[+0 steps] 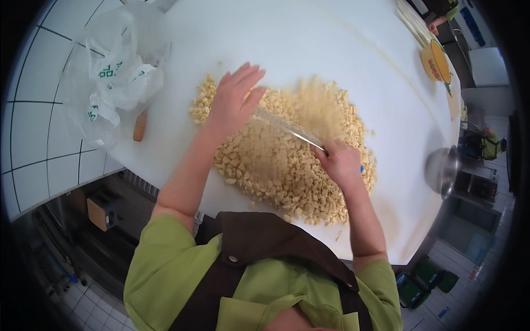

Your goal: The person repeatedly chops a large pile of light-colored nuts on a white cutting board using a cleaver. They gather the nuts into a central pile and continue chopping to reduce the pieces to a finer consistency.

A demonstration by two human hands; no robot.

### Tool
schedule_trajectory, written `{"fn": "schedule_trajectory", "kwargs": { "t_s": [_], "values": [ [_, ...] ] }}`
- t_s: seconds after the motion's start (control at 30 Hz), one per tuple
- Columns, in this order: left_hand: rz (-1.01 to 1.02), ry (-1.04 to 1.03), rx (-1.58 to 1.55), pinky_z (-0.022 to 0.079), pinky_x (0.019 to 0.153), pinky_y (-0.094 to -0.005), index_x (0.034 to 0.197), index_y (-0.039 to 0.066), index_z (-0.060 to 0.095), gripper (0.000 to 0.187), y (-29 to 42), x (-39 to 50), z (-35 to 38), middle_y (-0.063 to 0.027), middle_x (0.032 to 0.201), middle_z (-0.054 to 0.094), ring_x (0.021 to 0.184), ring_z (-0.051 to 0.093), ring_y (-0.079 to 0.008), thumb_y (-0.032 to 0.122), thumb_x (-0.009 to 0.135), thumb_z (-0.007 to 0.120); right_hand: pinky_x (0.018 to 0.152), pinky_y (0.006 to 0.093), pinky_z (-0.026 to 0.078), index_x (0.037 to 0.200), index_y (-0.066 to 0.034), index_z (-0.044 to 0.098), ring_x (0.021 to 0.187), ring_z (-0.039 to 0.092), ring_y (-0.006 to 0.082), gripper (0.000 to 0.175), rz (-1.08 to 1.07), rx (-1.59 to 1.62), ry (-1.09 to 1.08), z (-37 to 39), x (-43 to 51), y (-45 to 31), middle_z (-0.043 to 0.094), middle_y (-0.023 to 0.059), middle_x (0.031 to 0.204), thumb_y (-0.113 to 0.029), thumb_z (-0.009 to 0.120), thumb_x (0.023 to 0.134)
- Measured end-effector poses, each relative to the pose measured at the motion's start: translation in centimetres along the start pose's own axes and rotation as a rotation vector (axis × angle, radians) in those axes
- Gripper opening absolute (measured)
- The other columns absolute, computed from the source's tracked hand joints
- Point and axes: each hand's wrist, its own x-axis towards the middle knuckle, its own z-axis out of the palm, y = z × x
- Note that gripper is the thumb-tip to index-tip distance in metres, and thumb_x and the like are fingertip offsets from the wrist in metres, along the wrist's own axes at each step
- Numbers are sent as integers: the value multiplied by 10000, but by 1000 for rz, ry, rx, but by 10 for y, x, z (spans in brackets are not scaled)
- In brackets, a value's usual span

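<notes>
A wide heap of chopped pale yellow pieces, perhaps garlic, (290,182) covers the middle of a white work surface (290,37). My right hand (341,161) is closed around the handle of a knife (304,136), whose blade runs up and left across the heap and is partly blurred. My left hand (238,95) is over the heap's upper left part, fingers extended, its palm side close to the blade's far end. Whether it touches the blade cannot be told. Pieces on both sides of the blade are blurred. A bit of blue shows beside my right wrist.
Plastic bags (120,78) and a wooden handle (140,126) lie at the left by the tiled wall. On the right are a yellow bowl (434,62), a steel bowl (445,171) and long pale stalks (414,25). Two other people are farther off at the right.
</notes>
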Motion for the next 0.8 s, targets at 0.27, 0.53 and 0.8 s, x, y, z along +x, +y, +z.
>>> {"fn": "schedule_trajectory", "kwargs": {
  "t_s": [0.27, 0.53, 0.8],
  "values": [
    [-100, -149, 393, 176, 1146, -557, 1394, 176, 459, 423, -17, 32, 12, -68, 1528, 308, 1452, 191, -228, 228, 974, 460, 623, 464, 500, 769, -52, 607, 685, 638, 351, 431, 206, 101, -169, 2, -2, -50, 643, 163, 690, -451, 543, 920],
    [-182, -284, 451, 125, 1161, -553, 1457, 255, 378, 475, -19, 13, -5, -43, 1573, 212, 1477, 84, -217, 246, 986, 435, 662, 465, 496, 810, -39, 629, 711, 634, 370, 429, 252, 189, -196, 17, -14, -92, 640, 192, 704, -440, 530, 926],
    [-87, -283, 511, 111, 1157, -570, 1461, 249, 372, 498, -30, -1, -32, -53, 1569, 217, 1475, 91, -214, 239, 970, 451, 608, 471, 487, 735, -37, 614, 652, 616, 382, 425, 279, 206, -135, 27, -24, -125, 612, 197, 642, -428, 580, 899]
  ]
}}
